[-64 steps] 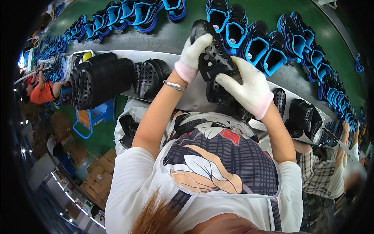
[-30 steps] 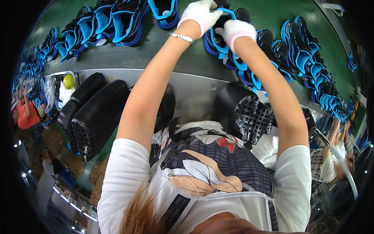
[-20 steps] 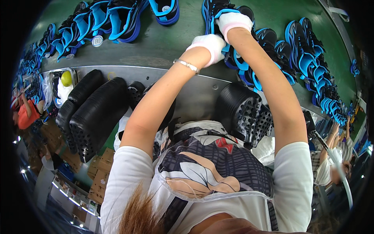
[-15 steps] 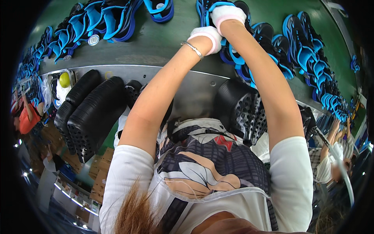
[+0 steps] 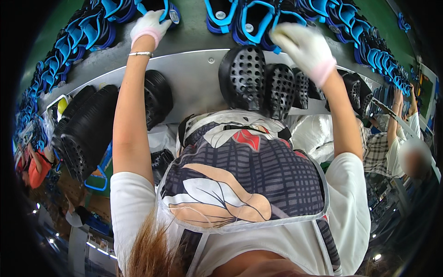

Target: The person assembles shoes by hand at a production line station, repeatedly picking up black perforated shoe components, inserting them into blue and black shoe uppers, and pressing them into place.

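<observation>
My left hand (image 5: 150, 28), in a white glove, is at the far left of the bench with its fingers closed on the rim of a black and blue shoe (image 5: 172, 15). A silver bangle circles that wrist. My right hand (image 5: 305, 50), gloved too, hangs blurred by motion in front of the shoes on the right; its fingers are smeared. Nearest to it are a blue-lined shoe (image 5: 251, 27) and a black perforated foot-shaped insert (image 5: 243, 74). Whether it holds anything is not visible.
Rows of similar shoes (image 5: 94, 30) run along the green bench on both sides. Stacks of black ribbed inserts (image 5: 87, 129) stand along the metal ledge (image 5: 194, 69). White plastic bags (image 5: 314, 134) lie below. Another person (image 5: 394, 147) is at the far right.
My hands were together over the shoes at the centre right. They have parted: the left has swung left to another shoe, the right has come nearer and right. The view has shifted.
</observation>
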`<state>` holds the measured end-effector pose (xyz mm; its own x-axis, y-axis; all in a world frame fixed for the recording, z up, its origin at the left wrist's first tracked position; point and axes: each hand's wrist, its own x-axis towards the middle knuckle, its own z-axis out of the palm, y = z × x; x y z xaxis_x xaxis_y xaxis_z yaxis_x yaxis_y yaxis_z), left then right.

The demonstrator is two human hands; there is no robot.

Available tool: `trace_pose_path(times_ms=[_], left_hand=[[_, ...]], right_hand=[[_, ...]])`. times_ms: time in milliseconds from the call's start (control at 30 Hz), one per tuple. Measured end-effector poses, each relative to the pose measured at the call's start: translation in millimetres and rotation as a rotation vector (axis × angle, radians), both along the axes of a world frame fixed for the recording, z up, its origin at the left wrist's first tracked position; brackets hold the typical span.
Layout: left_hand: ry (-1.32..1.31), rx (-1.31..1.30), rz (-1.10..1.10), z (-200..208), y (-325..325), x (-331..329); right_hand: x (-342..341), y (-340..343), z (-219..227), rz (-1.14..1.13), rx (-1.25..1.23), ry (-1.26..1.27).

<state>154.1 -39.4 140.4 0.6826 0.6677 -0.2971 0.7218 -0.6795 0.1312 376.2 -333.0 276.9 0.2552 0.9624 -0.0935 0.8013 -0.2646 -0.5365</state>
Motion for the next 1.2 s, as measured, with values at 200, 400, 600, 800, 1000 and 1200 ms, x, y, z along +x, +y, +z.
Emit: trace_pose_path(times_ms=[200,400,600,800,1000,1200], left_hand=[[-0.476,0.266,0.006,40,-83,-9],[-0.605,0.038,0.010,45,-135,-3],[-0.581,0.028,-0.045,61,-157,-6],[-0.655,-0.339,0.204,111,-178,-1],[-1.034,-1.610,0.129,134,-189,8],[-1.159,-1.621,0.298,111,-158,2]], right_hand=[[-51,-123,11,-0.084,0.004,0.067],[-73,-135,-9,0.051,0.075,-0.016],[-71,-132,-14,0.071,0.093,-0.058],[-68,-128,23,-0.027,0.044,0.137],[-59,-65,67,0.052,0.324,0.292],[-70,-10,51,-0.008,0.052,0.413]])
